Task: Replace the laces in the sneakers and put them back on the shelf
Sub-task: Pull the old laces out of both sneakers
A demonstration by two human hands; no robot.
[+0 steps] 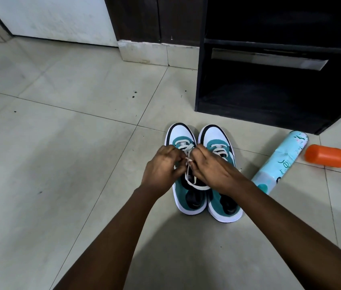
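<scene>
Two teal, white and black sneakers stand side by side on the tiled floor, toes pointing away from me: the left sneaker [181,135] and the right sneaker [217,136]. A white lace [189,176] runs through the left sneaker's eyelets and loops down over its tongue. My left hand [162,170] and my right hand [211,168] meet over the left sneaker, each pinching the lace with curled fingers. The right sneaker carries white laces, partly hidden by my right hand. A black shelf unit [270,97] stands behind the sneakers on the right.
A light blue spray can [284,158] lies on the floor right of the sneakers, with its orange cap [326,155] beside it. A white door [50,17] and a dark cabinet [155,17] stand at the back. Bare tiles spread to the left.
</scene>
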